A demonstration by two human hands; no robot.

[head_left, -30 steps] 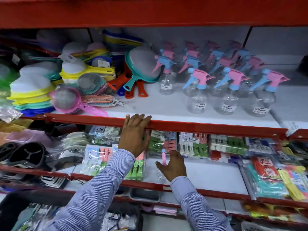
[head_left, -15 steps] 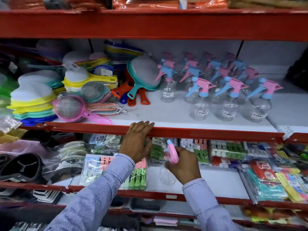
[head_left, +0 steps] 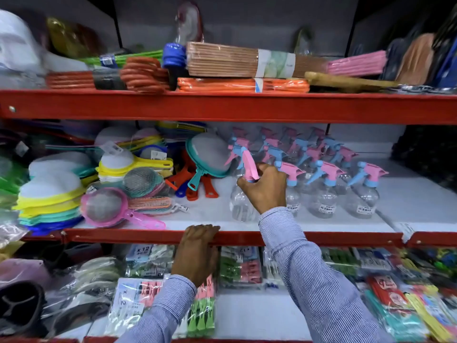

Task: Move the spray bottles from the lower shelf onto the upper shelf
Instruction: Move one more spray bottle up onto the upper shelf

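Note:
My right hand [head_left: 263, 188] grips the neck of a clear spray bottle [head_left: 239, 204] with a pink and blue trigger head. The bottle's base is at the white surface of the upper shelf [head_left: 215, 211], left of the other bottles. Several more clear spray bottles [head_left: 326, 191] with pink and blue heads stand in rows on that shelf to the right. My left hand [head_left: 197, 253] rests over the shelf's red front rail [head_left: 123, 237], holding nothing else. The lower shelf [head_left: 254, 315] shows a bare white patch between the packets.
Stacked plastic strainers [head_left: 52, 194] and a teal sieve [head_left: 210, 154] fill the left of the upper shelf. Packets of pegs [head_left: 202, 308] lie on the lower shelf. A higher shelf carries wrapped hangers [head_left: 242, 85] behind a red beam [head_left: 222, 107].
My right hand lifted the spray bottle from the lower shelf up onto the upper shelf, left of the other bottles. The view tilted upward. My left hand stayed on the red rail.

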